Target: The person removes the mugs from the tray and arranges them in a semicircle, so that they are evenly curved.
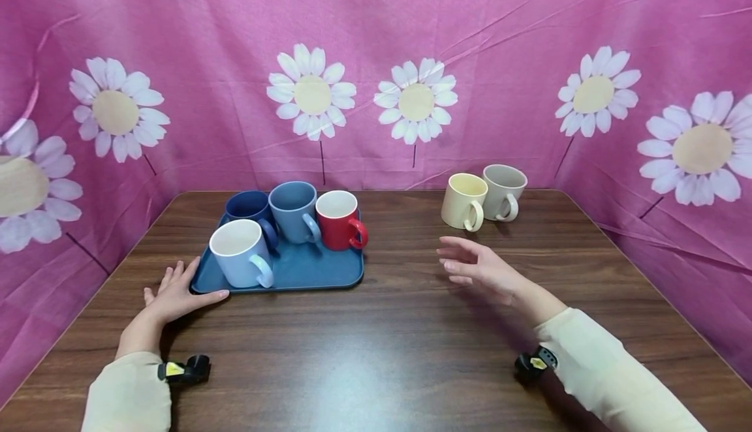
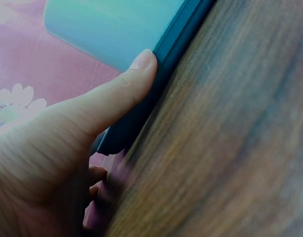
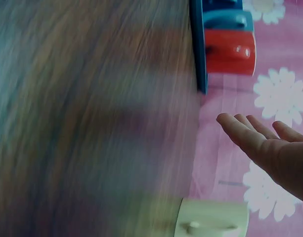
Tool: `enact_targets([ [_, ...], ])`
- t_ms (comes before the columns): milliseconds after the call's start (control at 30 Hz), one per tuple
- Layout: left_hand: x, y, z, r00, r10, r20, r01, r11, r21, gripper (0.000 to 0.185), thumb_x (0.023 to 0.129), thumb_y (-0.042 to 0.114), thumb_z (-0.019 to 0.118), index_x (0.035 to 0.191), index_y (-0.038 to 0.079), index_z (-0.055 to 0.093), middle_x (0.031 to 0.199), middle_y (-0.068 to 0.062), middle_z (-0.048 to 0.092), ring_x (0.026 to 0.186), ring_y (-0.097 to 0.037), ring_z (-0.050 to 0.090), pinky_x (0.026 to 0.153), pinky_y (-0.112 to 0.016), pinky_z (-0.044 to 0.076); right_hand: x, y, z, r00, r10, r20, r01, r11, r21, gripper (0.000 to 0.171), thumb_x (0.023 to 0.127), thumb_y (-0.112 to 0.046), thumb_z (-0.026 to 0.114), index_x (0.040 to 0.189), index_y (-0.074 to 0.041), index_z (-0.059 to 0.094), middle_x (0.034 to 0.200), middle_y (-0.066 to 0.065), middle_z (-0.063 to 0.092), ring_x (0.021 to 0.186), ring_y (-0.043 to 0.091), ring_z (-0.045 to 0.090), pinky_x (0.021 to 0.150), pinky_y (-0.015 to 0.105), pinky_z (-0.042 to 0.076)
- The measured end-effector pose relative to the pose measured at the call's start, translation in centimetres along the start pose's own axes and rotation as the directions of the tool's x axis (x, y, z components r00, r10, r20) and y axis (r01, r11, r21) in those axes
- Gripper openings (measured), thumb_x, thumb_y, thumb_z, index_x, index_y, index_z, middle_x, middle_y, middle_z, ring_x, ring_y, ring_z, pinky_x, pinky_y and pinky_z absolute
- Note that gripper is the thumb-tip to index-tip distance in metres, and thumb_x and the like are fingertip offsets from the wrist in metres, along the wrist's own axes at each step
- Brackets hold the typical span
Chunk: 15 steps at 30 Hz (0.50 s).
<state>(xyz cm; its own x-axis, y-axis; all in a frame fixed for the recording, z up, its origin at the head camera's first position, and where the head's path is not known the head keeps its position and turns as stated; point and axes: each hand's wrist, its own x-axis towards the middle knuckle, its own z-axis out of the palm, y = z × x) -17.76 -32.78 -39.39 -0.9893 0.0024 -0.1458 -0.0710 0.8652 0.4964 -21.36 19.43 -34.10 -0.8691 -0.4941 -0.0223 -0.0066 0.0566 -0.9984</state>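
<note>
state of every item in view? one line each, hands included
tray: flat on table, holds four mugs
light blue mug: upright, on tray, front left
navy mug: upright, on tray, back left
grey-blue mug: upright, on tray
red mug: upright, on tray
yellow mug: upright, on table, off tray
beige mug: upright, on table beside yellow mug
left hand: open, thumb against tray edge
right hand: open, holds nothing, above table
</note>
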Motion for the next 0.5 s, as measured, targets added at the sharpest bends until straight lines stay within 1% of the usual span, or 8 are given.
enact_targets([
  [33, 0.0, 0.0, 0.0, 1.0, 0.0, 0.001, 0.0, 1.0, -0.001, 0.1, 0.074, 0.055, 0.055, 0.136, -0.001, 0.0, 0.129, -0.04, -0.005, 0.117, -0.05, -0.013, 0.073, -0.072, -0.01, 0.0, -0.1, 0.3, 1.0, -0.006, 0.01, 0.006, 1.0, -0.015, 0.063, 0.082, -0.007, 0.058, 0.131, 0.008, 0.022, 0.125, 0.034, 0.031, 0.102, 0.021, 0.049, 0.087, 0.049, 0.032],
  [167, 0.0, 0.1, 0.0, 1.0, 0.002, 0.004, -0.002, 1.0, -0.008, 0.1, 0.074, 0.055, 0.055, 0.136, -0.002, 0.0, 0.129, -0.04, -0.005, 0.117, -0.05, -0.014, 0.074, -0.072, -0.011, 0.0, -0.4, 1.7, 0.998, -0.055, 0.044, 0.059, 0.994, -0.09, 0.063, 0.08, -0.007, 0.06, 0.131, 0.007, 0.025, 0.123, 0.031, 0.038, 0.108, 0.038, 0.043, 0.084, 0.039, 0.039],
  [267, -0.1, 0.2, 0.0, 1.0, 0.002, 0.005, -0.002, 1.0, -0.01, 0.1, 0.074, 0.054, 0.055, 0.136, -0.002, 0.0, 0.129, -0.04, -0.005, 0.117, -0.05, -0.014, 0.074, -0.071, -0.011, 0.1, -0.6, 2.8, 0.992, -0.094, 0.08, 0.103, 0.987, -0.122, 0.064, 0.079, -0.008, 0.062, 0.13, 0.006, 0.028, 0.121, 0.029, 0.042, 0.11, 0.044, 0.037, 0.083, 0.033, 0.041],
  [433, -0.1, 0.2, 0.0, 1.0, 0.002, 0.009, -0.002, 1.0, -0.011, 0.1, 0.074, 0.054, 0.055, 0.136, -0.002, 0.0, 0.129, -0.04, -0.005, 0.117, -0.05, -0.014, 0.074, -0.071, -0.011, 0.7, -0.8, 4.9, 0.983, -0.114, 0.142, 0.131, 0.985, -0.115, 0.064, 0.077, -0.009, 0.065, 0.129, 0.005, 0.031, 0.119, 0.026, 0.045, 0.109, 0.041, 0.041, 0.083, 0.034, 0.041],
  [500, -0.1, 0.2, 0.0, 1.0, 0.001, 0.009, -0.001, 1.0, -0.011, 0.1, 0.074, 0.054, 0.055, 0.136, -0.001, 0.0, 0.129, -0.04, -0.005, 0.117, -0.05, -0.014, 0.074, -0.072, -0.011, 1.2, -0.9, 5.9, 0.979, -0.119, 0.167, 0.139, 0.984, -0.113, 0.064, 0.076, -0.009, 0.066, 0.129, 0.005, 0.032, 0.118, 0.024, 0.047, 0.108, 0.038, 0.043, 0.083, 0.036, 0.041],
])
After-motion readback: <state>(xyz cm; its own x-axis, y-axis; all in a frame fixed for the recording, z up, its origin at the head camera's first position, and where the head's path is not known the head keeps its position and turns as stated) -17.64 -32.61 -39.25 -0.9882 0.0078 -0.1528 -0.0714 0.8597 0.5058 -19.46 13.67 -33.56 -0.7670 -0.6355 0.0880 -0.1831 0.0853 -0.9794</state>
